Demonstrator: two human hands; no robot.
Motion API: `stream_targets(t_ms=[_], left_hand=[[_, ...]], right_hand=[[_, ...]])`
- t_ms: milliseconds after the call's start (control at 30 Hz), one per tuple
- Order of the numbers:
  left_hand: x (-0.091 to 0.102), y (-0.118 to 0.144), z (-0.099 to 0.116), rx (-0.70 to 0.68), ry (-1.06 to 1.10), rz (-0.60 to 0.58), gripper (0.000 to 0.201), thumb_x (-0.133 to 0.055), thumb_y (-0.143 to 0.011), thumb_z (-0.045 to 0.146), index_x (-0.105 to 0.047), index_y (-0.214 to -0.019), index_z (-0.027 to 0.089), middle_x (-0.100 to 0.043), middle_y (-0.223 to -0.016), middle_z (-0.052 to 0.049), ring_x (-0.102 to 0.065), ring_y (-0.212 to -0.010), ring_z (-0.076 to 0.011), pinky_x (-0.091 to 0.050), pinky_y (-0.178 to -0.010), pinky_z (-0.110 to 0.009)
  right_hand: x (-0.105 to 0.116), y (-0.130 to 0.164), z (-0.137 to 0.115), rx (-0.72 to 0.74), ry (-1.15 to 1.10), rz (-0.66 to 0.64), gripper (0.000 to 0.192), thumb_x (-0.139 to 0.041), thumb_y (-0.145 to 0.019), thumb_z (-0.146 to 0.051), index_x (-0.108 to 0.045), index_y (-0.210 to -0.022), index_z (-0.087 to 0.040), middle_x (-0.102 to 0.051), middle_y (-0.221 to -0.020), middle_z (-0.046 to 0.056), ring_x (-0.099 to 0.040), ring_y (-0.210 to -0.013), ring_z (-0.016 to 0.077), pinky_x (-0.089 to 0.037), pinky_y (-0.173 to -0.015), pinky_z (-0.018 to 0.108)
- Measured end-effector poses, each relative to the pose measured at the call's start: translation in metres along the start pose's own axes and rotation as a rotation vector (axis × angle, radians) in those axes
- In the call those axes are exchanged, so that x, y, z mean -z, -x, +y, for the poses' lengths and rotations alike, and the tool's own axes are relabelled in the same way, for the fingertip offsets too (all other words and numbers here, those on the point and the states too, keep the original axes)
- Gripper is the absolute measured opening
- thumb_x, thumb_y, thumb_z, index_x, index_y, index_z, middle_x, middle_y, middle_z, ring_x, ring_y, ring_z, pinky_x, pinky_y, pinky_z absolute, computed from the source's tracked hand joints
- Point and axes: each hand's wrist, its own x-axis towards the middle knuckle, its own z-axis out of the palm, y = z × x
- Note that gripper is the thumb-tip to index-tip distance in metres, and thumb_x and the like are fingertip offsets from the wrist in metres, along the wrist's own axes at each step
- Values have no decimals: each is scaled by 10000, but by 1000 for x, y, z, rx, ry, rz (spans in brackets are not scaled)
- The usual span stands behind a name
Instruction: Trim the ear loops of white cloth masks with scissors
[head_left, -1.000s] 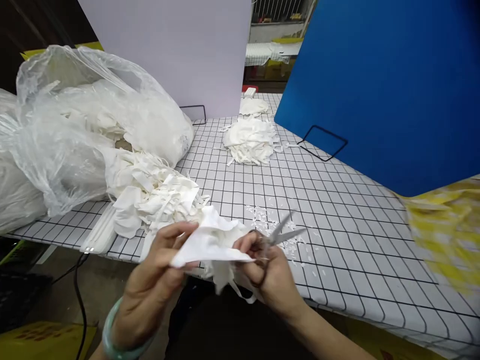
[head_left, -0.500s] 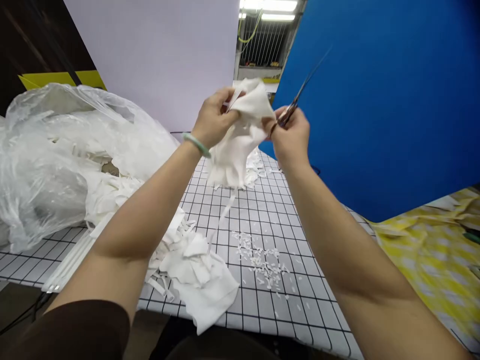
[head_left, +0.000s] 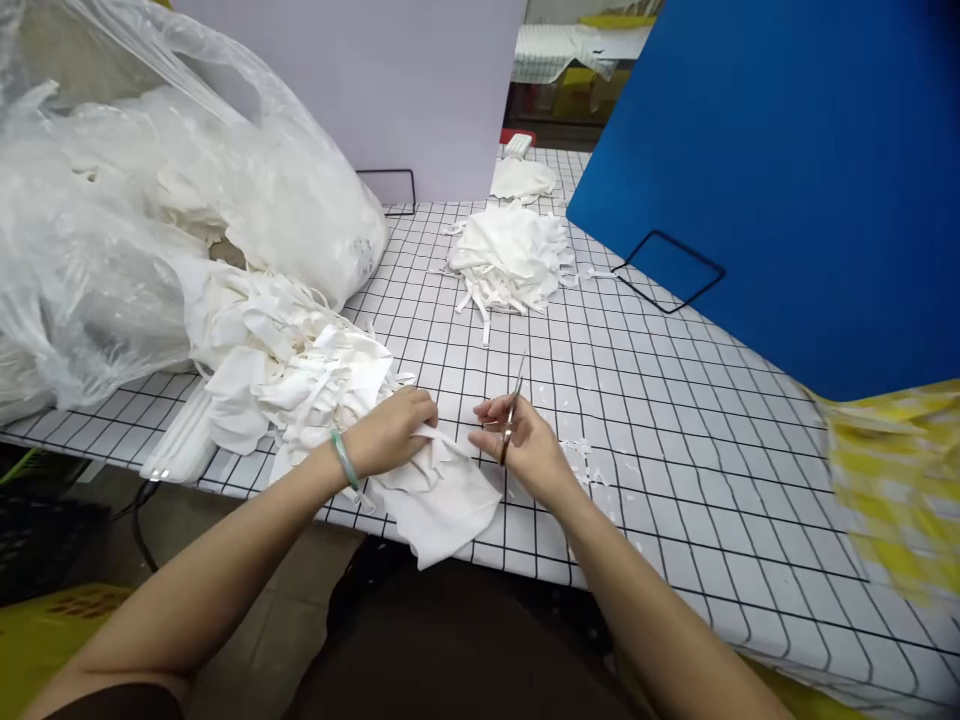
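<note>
White cloth [head_left: 451, 503] beneath the pinching left fingers [head_left: 425, 408] looked limp, light (best gripped edgewise). Right fingers [head_left: 490, 408] curled round scissors [head_left: 511, 417].

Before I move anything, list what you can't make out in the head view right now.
All in the head view:
- Handles of the scissors: partly covered by the fingers of the right hand.
- White fabric piece: partly hidden by the left hand.
- Clear plastic bag: cut off by the left picture edge.
- Print on the bag: too small and blurred to read.
- Blue panel: top cut off by the upper edge.
</note>
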Motion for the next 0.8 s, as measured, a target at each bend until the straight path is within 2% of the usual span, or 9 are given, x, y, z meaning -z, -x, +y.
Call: stream_targets(t_ms=[100, 167, 233, 333, 433, 500, 567, 667, 800], left_hand=[[-6, 15, 31, -95, 153, -11, 235, -487, -870, 71, -626, -1039, 156, -691, -1059, -105, -652, -970, -217, -567, -879, -386], [-6, 30, 38, -178, 269, -18, 371, -474, -854, 38, -607, -1170, 180, -696, -1168, -99, -664, -1060, -206, -568, -935, -367], [-2, 43, 30, -146, 245, 126, 421, -429, -846, -2, -613, -1176, 185, -701, -1149, -93, -666, -1084, -201, -567, -956, -379], [5, 48, -1, -24, -12, 335, 382, -412, -852, -21, -642, -1109, 143, -673, -1152, -134, -636, -1125, -239, -544, -988, -448], [0, 34, -23, -25, -219, 197, 302, -494, -831, -8, -667, -1045, 116, -648, -1193, -174, -582, -1183, -311, -455, -1055, -560], [-8, 21, -23, -45, -239, 82, 133, -557, -849, 57, -667, -871, 129, -680, -996, -132, -625, -1019, -289, -500, -966, -511], [-12, 10, -11, -54, -221, 39, 157, -564, -903, 155, -622, -757, 145, -645, -824, -81, -615, -810, -222, -534, -791, -388], [-1, 5, 24, -38, -119, 173, 214, -493, -969, 226, -594, -794, 155, -616, -782, -48, -562, -699, -162, -475, -658, -289], [35, 20, 67, 95, 351, 332, 217, -545, -961, 275, -572, -774, 167, -546, -676, 9, -487, -613, -116, -404, -575, -242]], right_hand=[[-24, 19, 5, -9, -187, -109, 463, -888, -643, -407, -535, -891, -239, -656, -1035, 30, -643, -946, 206, -528, -852, 367], [-29, 35, 12, -23, -232, -132, 389, -852, -709, -383, -531, -874, -237, -630, -939, 9, -630, -853, 181, -527, -788, 331], [-27, 51, 20, -12, -210, -66, 316, -806, -775, -368, -529, -846, -232, -607, -883, 2, -615, -829, 171, -516, -782, 316], [-20, 68, 32, -11, -160, 37, 274, -763, -823, -376, -531, -834, -230, -603, -859, 6, -618, -843, 179, -508, -810, 328], [-15, 75, 38, -22, -106, 106, 270, -753, -831, -399, -543, -853, -232, -601, -848, 7, -611, -816, 180, -503, -793, 336], [-14, 75, 38, -17, -59, 151, 270, -749, -834, -413, -553, -874, -233, -603, -851, 9, -596, -793, 176, -497, -773, 337], [-15, 74, 34, 22, -34, 205, 309, -778, -803, -429, -560, -908, -237, -614, -886, 17, -604, -824, 187, -498, -801, 355], [-20, 70, 26, 103, -15, 230, 447, -872, -679, -433, -570, -950, -246, -647, -1003, 41, -626, -969, 236, -497, -895, 398], [-30, 54, 13, 69, 32, 144, 281, -799, -767, -412, -621, -895, -236, -665, -934, 36, -628, -905, 220, -510, -858, 384]])
